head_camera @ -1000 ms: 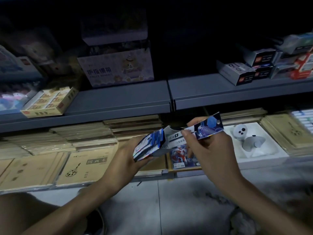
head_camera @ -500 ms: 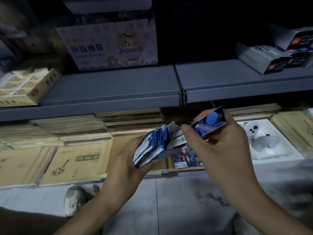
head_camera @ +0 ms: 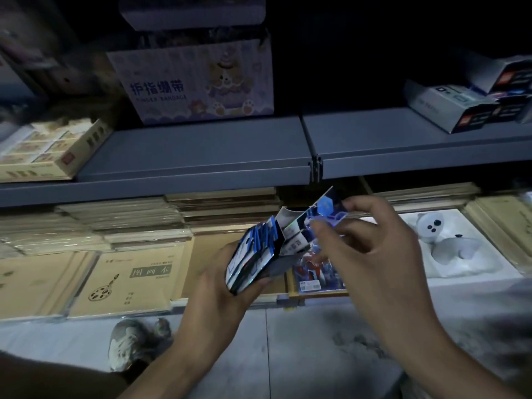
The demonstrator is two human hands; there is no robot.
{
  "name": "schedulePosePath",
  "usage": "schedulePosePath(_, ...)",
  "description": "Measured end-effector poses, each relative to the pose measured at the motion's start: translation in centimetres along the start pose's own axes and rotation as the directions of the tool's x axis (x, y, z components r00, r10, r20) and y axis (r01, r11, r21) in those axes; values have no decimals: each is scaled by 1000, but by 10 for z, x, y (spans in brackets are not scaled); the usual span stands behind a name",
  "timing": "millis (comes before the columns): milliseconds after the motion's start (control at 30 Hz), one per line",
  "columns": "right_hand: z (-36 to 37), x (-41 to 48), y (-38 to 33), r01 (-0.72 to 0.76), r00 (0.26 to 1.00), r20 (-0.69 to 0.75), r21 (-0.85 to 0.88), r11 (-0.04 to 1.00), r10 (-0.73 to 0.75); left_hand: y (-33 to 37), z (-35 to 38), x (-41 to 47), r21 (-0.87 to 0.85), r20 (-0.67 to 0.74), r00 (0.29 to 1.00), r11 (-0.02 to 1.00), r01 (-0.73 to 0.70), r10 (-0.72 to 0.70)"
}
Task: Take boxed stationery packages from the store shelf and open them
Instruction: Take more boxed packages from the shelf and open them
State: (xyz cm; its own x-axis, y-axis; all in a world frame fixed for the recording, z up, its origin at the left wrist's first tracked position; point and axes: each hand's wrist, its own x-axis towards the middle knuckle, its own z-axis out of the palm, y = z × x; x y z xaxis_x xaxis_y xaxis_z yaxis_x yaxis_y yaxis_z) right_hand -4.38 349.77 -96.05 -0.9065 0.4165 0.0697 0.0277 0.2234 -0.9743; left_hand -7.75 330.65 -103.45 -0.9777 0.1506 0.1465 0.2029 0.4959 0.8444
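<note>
Box (head_camera: 253,256) in left hand (head_camera: 218,286), flap (head_camera: 322,210) between right fingers (head_camera: 325,227)

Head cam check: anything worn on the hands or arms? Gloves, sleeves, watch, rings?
Nothing worn that shows. The left hand and right hand are bare, no gloves. No rings or watch visible, though the light is dim. The left forearm and right forearm are bare down to the frame edge, with no sleeve in view.

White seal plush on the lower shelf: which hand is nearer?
Right. The right hand, pinching the box flap, is just left of the white seal plush; the left hand, gripping the blue box, sits farther left.
</note>
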Motion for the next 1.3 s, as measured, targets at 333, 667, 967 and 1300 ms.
schedulePosePath(333,1,0,20,75,997,49,-272,959,-64,3,9,-1,31,-21,999,999,-40,40)
schedulePosePath(667,-10,5,20,62,998,8,-237,969,-62,7,21,2,15,-3,999,999,-47,47)
schedulePosePath(967,-11,7,23,170,985,37,-372,912,-169,12,29,0,-12,-14,999,999,-53,53)
schedulePosePath(1300,-21,23,22,-83,997,-4,-115,990,83,17,26,-3,-118,25,999,993,-30,33)
